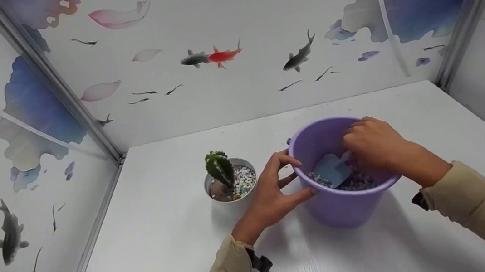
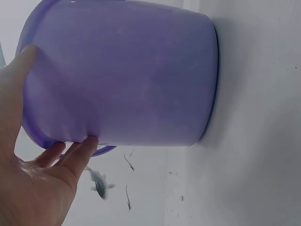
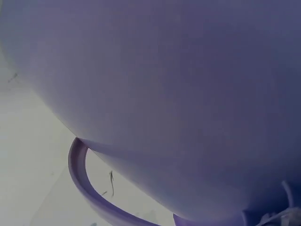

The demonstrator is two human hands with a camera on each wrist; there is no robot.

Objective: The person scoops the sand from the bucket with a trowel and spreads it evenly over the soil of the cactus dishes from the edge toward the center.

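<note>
A purple bucket [image 1: 344, 211] stands upright on the white table, with small coloured pebbles [image 1: 363, 181] at its bottom. My left hand [image 1: 270, 199] grips the bucket's left rim, thumb at the front and fingers farther back; the left wrist view has this hand [image 2: 40, 190] against the bucket's side. Inside the bucket, my right hand [image 1: 373, 144] holds the handle of a grey-blue toy shovel [image 1: 332, 170], whose blade rests at the pebbles. The bucket's outer wall [image 3: 164, 103] fills most of the right wrist view, where the right hand is hidden.
Left of the bucket stands a white pot [image 1: 208, 189] holding a green cactus [image 1: 219, 168] and pastel pebbles [image 1: 244, 181]. Behind the bucket hangs its curved carrying handle [image 3: 89, 193]. White panels [image 1: 246, 12] printed with fish enclose the table [image 1: 153, 237].
</note>
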